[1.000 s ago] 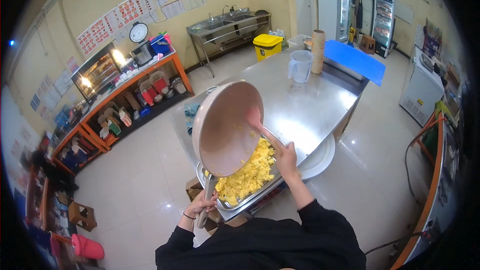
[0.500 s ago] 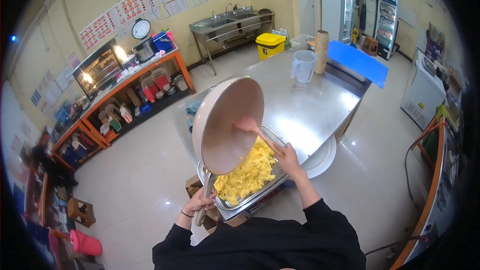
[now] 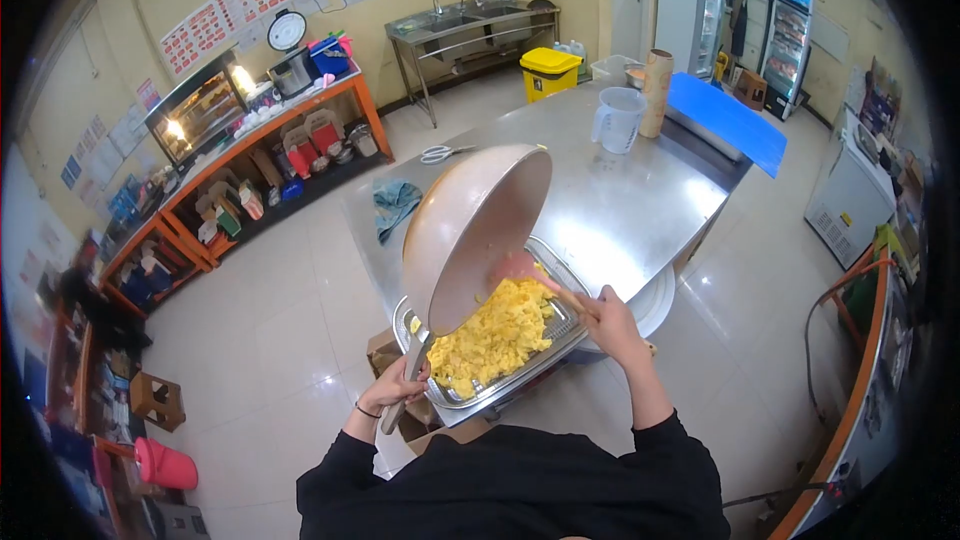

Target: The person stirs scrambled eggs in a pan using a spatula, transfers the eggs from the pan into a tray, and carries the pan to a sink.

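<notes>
My left hand is closed round the handle of a large wok-shaped pan, tipped steeply on its side over a metal tray. Fluffy yellow scrambled eggs are heaped in that perforated tray, below the pan's lower rim. In my right hand is the wooden handle of a spatula with a pink head. The head reaches into the pan's mouth, near its lower inner wall. A few yellow bits cling around the pan's rim.
On the steel table stand a clear measuring jug, a brown roll and a blue board. A teal cloth and scissors lie at its far left. A cardboard box is below the tray's left side.
The pan has tipped further over and shifted slightly right, uncovering the cloth and scissors. My right hand and the spatula have moved right and lower, towards the pan's lower edge.
</notes>
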Motion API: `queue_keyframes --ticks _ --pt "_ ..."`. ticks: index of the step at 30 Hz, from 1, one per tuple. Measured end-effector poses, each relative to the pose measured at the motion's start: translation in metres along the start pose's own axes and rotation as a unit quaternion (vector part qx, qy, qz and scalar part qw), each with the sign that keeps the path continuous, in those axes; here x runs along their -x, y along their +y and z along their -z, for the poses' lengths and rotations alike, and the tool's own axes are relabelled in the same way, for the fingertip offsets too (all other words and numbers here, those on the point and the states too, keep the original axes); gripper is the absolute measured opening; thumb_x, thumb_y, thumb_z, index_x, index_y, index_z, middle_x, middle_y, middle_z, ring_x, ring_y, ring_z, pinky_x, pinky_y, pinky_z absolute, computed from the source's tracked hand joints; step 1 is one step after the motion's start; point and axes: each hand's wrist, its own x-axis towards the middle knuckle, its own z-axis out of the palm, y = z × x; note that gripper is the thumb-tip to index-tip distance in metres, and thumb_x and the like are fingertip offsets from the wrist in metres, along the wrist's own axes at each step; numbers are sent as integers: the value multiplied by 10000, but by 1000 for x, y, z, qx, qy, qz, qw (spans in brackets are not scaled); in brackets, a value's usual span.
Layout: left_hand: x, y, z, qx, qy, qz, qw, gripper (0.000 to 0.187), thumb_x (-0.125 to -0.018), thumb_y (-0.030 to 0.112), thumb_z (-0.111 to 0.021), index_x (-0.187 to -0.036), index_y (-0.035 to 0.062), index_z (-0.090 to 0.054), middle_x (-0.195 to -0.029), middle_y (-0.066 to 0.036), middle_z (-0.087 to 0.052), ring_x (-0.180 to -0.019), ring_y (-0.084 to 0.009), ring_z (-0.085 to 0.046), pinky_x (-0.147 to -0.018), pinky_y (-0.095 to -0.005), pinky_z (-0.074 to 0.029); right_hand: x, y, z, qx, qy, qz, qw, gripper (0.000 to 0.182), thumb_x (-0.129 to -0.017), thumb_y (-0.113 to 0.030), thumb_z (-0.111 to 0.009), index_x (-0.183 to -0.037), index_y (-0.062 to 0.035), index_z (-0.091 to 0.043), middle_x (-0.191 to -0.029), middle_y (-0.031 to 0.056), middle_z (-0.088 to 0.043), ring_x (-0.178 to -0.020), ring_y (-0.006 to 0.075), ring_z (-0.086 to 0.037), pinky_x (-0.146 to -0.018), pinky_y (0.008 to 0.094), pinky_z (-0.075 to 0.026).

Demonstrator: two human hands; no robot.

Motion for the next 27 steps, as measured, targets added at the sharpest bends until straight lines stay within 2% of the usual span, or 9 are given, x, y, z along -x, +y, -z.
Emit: queue_keyframes --ticks 4,8,11,14,17,20,23,27 --pt "-2 -7 1 -7 -38 19 999 250 -690 -6 -579 -782 94 -368 -624 10 -396 -425 -60 -407 -389 -196 -330 -18 -1 -14 -71 93 27 993 344 -727 -107 -533 -1071 -117 -548 -733 149 -421 -613 292 -495 -562 365 -416" --pt "-3 -7 0 -33 -21 11 999 256 -693 -4 -581 -807 90 -372 -637 14 -394 -446 -59 -417 -393 -197 -334 -8 15 -39 -19 63 12 998 352 -709 -92 -543 -1059 -118 -557 -742 136 -430 -616 291 -500 -560 379 -426" --pt "-4 -8 0 -41 -10 12 999 259 -692 -6 -586 -814 83 -375 -651 17 -396 -459 -55 -422 -395 -195 -339 6 4 -15 28 8 2 1000 349 -708 -89 -542 -1055 -122 -560 -745 129 -434 -618 290 -503 -563 386 -429" --pt "-4 -10 -1 -39 -9 21 999 258 -693 -6 -586 -812 81 -374 -659 14 -400 -456 -51 -419 -397 -190 -341 2 -2 -4 4 47 1 999 337 -711 -96 -543 -1046 -121 -566 -748 126 -434 -614 288 -499 -560 388 -426" --pt "-4 -9 -11 1 -7 6 1000 248 -699 0 -587 -794 84 -374 -654 14 -402 -450 -47 -415 -398 -181 -340 -2 9 -26 0 108 -11 994 320 -715 -93 -541 -1033 -105 -572 -734 128 -428 -611 288 -493 -554 382 -425" --pt "-6 -11 -9 -9 -21 -2 1000 238 -706 7 -584 -771 85 -369 -651 14 -401 -442 -48 -411 -396 -178 -338 25 26 -46 3 116 -10 993 347 -712 -91 -555 -1059 -104 -559 -733 128 -422 -616 284 -487 -563 371 -419" --pt "-8 -12 -11 -19 -6 2 1000 237 -710 12 -583 -756 86 -363 -648 13 -398 -433 -48 -407 -389 -177 -335 55 22 -31 -53 40 -37 997 372 -703 -90 -573 -1074 -110 -555 -721 129 -419 -624 283 -483 -577 363 -412" --pt "-8 -6 -17 -23 0 -4 1000 235 -712 10 -577 -764 80 -358 -646 12 -397 -433 -48 -409 -388 -176 -345 38 3 -11 -83 23 -22 996 368 -689 -95 -592 -1055 -118 -572 -705 126 -430 -631 281 -483 -582 358 -407"
